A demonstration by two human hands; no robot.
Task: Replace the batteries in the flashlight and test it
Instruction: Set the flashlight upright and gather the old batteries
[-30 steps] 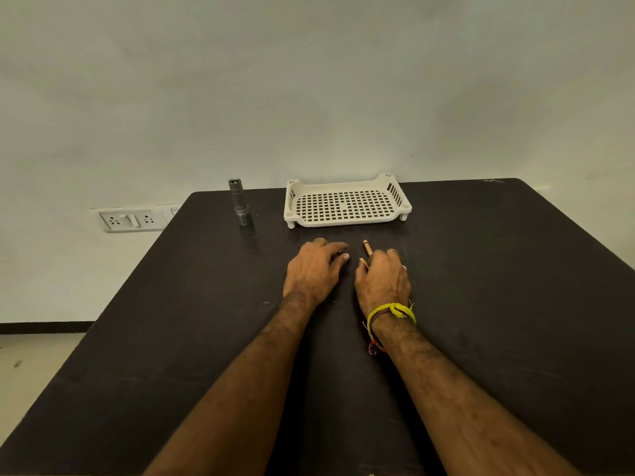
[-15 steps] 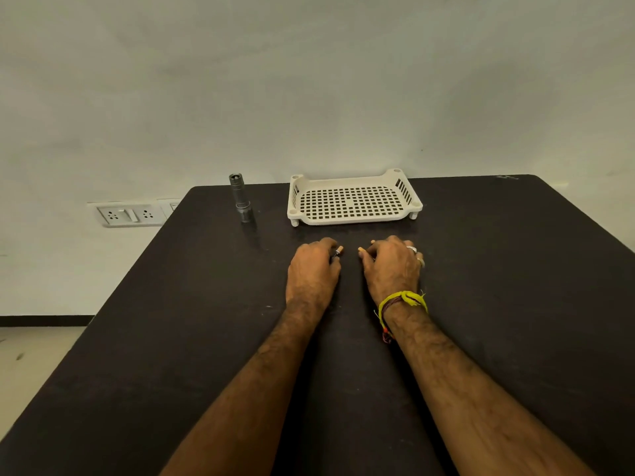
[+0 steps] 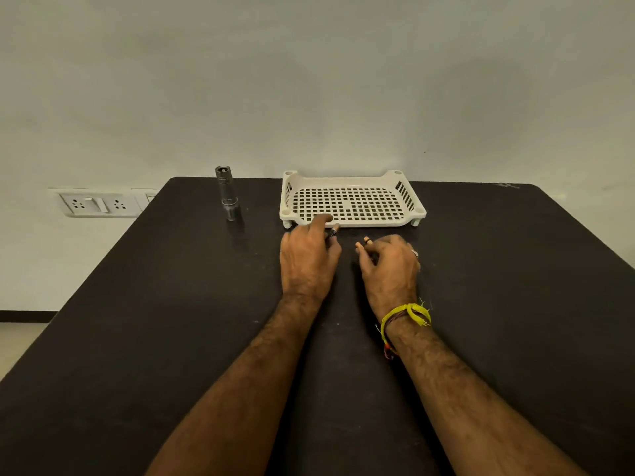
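- The flashlight (image 3: 226,197) stands upright near the far left of the table (image 3: 137,321), well apart from both hands, with nothing touching it.
- The left hand (image 3: 307,261) pinches a small dark battery (image 3: 332,232) in curled fingers.
- The right hand (image 3: 390,266) curls around another battery (image 3: 367,240); only its pale tip shows.
- I think this is the battery step, with the batteries picked up and not yet in.
- Next, a hand needs to reach left for the flashlight and open it.
- The white tray (image 3: 350,223) sits just beyond the hands. There is bare table on both sides, but the flashlight stands close to the far edge and could tip.
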